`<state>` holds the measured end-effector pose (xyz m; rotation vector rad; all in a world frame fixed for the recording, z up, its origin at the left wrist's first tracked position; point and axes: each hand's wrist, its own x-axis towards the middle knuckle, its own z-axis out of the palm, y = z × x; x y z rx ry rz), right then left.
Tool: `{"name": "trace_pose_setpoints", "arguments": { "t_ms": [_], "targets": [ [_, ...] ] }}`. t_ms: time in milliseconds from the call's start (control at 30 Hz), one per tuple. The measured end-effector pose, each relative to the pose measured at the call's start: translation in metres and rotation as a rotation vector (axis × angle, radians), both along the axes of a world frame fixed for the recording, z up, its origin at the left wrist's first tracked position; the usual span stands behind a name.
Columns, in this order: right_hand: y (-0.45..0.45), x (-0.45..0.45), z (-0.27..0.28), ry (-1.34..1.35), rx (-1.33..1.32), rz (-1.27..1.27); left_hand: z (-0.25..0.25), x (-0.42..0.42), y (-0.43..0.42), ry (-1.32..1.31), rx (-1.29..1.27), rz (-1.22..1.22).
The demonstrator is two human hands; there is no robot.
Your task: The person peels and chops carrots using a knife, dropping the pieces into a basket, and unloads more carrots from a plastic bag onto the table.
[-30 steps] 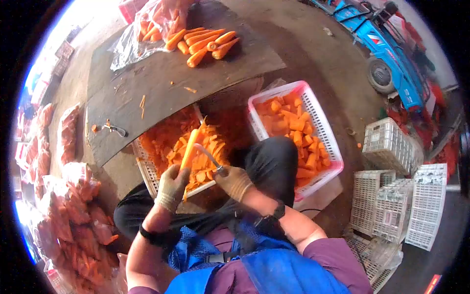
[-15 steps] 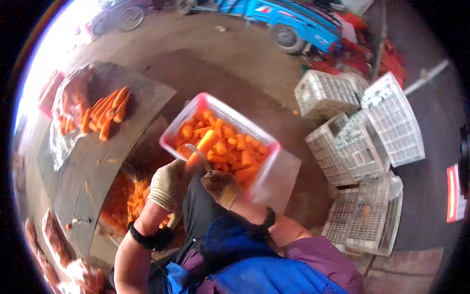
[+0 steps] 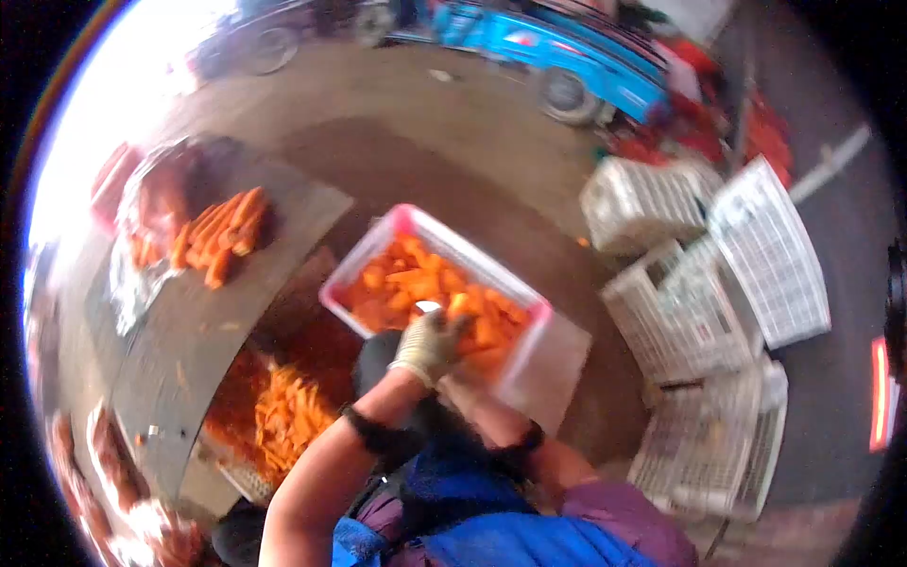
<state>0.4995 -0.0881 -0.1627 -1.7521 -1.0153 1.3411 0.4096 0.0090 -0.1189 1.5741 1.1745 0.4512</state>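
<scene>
My left hand, in a pale knit glove, is at the near edge of a pink-and-white plastic basket filled with cut carrot pieces. Its fingers are curled and blurred, and what they hold is hidden. My right hand sits close against it, mostly covered by the left hand and forearm. A pale, bright bit of a knife blade shows just above the gloves. Orange pieces lie right behind the fingers.
Whole carrots and a clear plastic bag lie on a grey board at left. Orange peelings are heaped below it. White crates stand at right. A blue cargo vehicle is parked behind.
My left hand has moved right and across my right hand. The long carrot held up against the blade is no longer visible in it. The view has shifted slightly.
</scene>
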Motion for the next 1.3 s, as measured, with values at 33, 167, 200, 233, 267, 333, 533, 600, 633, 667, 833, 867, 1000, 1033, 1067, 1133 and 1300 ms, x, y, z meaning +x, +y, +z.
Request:
{"name": "trace_pose_setpoints", "arguments": {
  "t_ms": [33, 167, 200, 233, 267, 333, 533, 600, 633, 667, 833, 867, 1000, 1033, 1067, 1133, 1300],
  "targets": [
    [0.0, -0.001, -0.007, 0.159, -0.042, -0.078, -0.007, 0.005, 0.007, 0.143, 0.099, -0.019],
    [0.001, 0.007, -0.032, 0.482, -0.133, -0.345, 0.017, -0.011, 0.017, 0.417, 0.724, -0.427],
    [-0.004, 0.008, -0.039, 0.453, -0.085, -0.39, 0.048, -0.026, 0.015, 0.367, 0.71, -0.345],
    [-0.01, 0.009, -0.04, 0.486, -0.099, -0.435, 0.038, -0.042, 0.024, 0.202, 0.613, -0.186],
    [-0.016, 0.009, -0.041, 0.519, -0.112, -0.481, 0.019, -0.06, 0.036, 0.037, 0.516, -0.032],
    [-0.028, 0.016, -0.038, 0.604, -0.195, -0.478, 0.018, -0.111, 0.053, -0.031, 0.422, 0.202],
    [-0.005, 0.0, -0.029, 0.527, -0.31, -0.604, -0.038, -0.298, 0.097, 0.196, 0.255, 0.588],
    [0.012, -0.004, -0.025, 0.483, -0.296, -0.6, -0.043, -0.345, 0.111, 0.352, 0.324, 0.629],
    [0.025, -0.014, -0.012, 0.46, -0.286, -0.601, -0.02, -0.358, 0.118, 0.491, 0.282, 0.638],
    [0.034, -0.021, 0.007, 0.52, -0.299, -0.57, -0.022, -0.374, 0.13, 0.526, 0.324, 0.676],
    [0.084, -0.04, 0.01, 0.205, -0.195, -0.546, -0.021, -0.435, 0.219, 0.562, 0.54, 0.816],
    [0.091, -0.044, 0.011, 0.135, -0.165, -0.532, -0.031, -0.45, 0.246, 0.63, 0.647, 0.772],
    [0.11, -0.045, -0.017, -0.127, -0.101, -0.547, -0.044, -0.469, 0.325, 0.686, 0.878, 0.819],
    [0.111, -0.044, -0.024, -0.18, -0.049, -0.554, -0.05, -0.473, 0.343, 0.745, 0.921, 0.834],
    [0.11, -0.043, -0.028, -0.201, -0.053, -0.549, -0.057, -0.477, 0.356, 0.842, 0.772, 0.81],
    [0.11, -0.041, -0.034, -0.235, -0.048, -0.54, -0.062, -0.48, 0.375, 0.971, 0.475, 0.755],
    [0.109, -0.032, -0.054, -0.283, -0.004, -0.452, -0.098, -0.506, 0.39, 1.028, 0.458, 0.797]
  ]
}}
